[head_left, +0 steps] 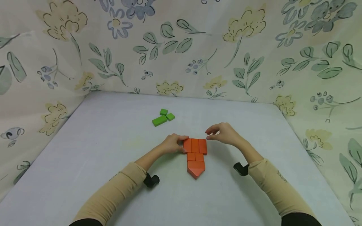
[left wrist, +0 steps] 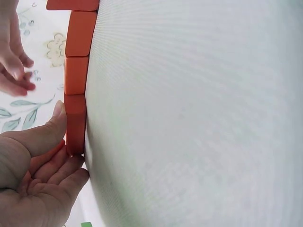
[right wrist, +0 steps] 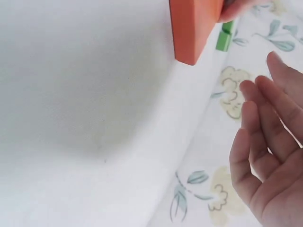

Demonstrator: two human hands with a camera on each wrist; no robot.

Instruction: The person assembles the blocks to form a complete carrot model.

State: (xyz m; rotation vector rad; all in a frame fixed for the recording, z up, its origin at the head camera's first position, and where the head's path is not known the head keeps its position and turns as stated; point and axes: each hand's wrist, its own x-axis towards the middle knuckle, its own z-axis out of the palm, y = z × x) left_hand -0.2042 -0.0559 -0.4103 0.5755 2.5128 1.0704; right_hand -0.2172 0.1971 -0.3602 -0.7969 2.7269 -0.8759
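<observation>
Orange blocks lie together on the white table: a top row of three upright rectangles, two small blocks (head_left: 195, 156) below, then a wide block (head_left: 196, 164) and a triangular block (head_left: 196, 173) pointing toward me. My left hand (head_left: 170, 143) pinches the top row's leftmost orange block (head_left: 187, 145). In the left wrist view its thumb presses the near face of that block (left wrist: 75, 124), fingers at the far end. My right hand (head_left: 224, 133) hovers just off the row's right end, holding nothing. Its fingers are loosely bent, apart from the orange block (right wrist: 184, 30) in the right wrist view.
Three green blocks, one longer block (head_left: 159, 121) and two smaller ones (head_left: 163, 111), lie farther back, left of the orange group. A flowered cloth (head_left: 169, 69) hangs behind and beside the white table (head_left: 113, 125). Black wrist cameras (head_left: 151, 181) sit below both forearms.
</observation>
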